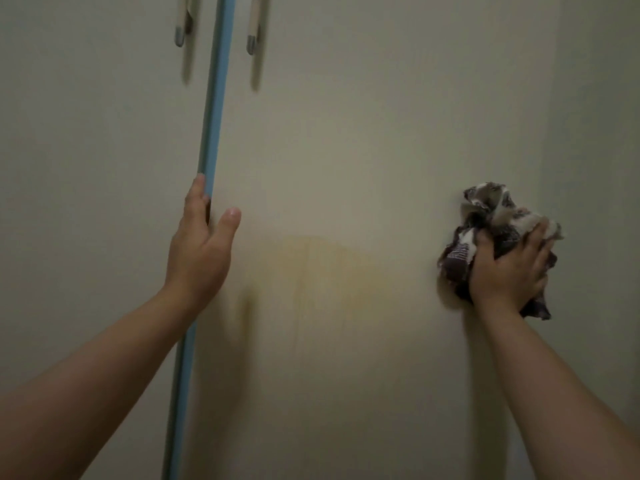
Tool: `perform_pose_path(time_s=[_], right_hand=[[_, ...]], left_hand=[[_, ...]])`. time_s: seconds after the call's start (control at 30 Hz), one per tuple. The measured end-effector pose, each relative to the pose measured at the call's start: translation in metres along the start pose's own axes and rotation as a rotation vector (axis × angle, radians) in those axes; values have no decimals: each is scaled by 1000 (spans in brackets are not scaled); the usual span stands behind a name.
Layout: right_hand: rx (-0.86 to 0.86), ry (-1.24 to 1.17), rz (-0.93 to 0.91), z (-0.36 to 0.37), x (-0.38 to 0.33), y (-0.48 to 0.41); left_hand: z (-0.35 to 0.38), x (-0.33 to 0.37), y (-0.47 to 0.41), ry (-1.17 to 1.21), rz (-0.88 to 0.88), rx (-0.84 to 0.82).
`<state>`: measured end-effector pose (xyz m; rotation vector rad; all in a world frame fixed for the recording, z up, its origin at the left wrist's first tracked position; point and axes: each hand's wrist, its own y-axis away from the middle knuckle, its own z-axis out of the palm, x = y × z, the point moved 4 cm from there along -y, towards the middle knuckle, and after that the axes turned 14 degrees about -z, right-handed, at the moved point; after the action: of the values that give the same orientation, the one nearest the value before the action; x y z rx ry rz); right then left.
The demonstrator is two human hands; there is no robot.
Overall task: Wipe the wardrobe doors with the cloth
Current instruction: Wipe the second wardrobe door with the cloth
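Note:
Two cream wardrobe doors fill the view: the left door [86, 168] and the right door [346, 150], split by a blue edge strip [214, 98]. My left hand [199, 244] grips the right door's blue edge, fingers hooked behind it and thumb on the front. My right hand [509, 268] presses a crumpled brown-and-white patterned cloth [491, 216] flat against the right door near its right side. A yellowish stain [311, 268] marks the right door between my hands.
Two pale bar handles hang at the top, the left handle [181, 22] and the right handle [254, 26], one on each side of the blue strip. A cream side panel or wall [602, 133] runs down the far right.

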<state>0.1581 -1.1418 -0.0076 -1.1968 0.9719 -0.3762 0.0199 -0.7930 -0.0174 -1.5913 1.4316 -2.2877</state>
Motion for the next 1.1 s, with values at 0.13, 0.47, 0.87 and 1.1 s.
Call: perform_pose_path(time_s=[0.13,0.47,0.87,1.1], right_hand=[[-40,61,-22,8,-20,9],[-118,44,-593,79,-182,77],[-612,67,-993,97,-245,159],[-426,54,-1039,89,-196,167]], left_hand=[[-2,2,1,83,-49,-22],[-6,6,-1,-38,-6,-157],[-18,-3,27,-501,139,58],[-5,-14,42,-662,210,-36]])
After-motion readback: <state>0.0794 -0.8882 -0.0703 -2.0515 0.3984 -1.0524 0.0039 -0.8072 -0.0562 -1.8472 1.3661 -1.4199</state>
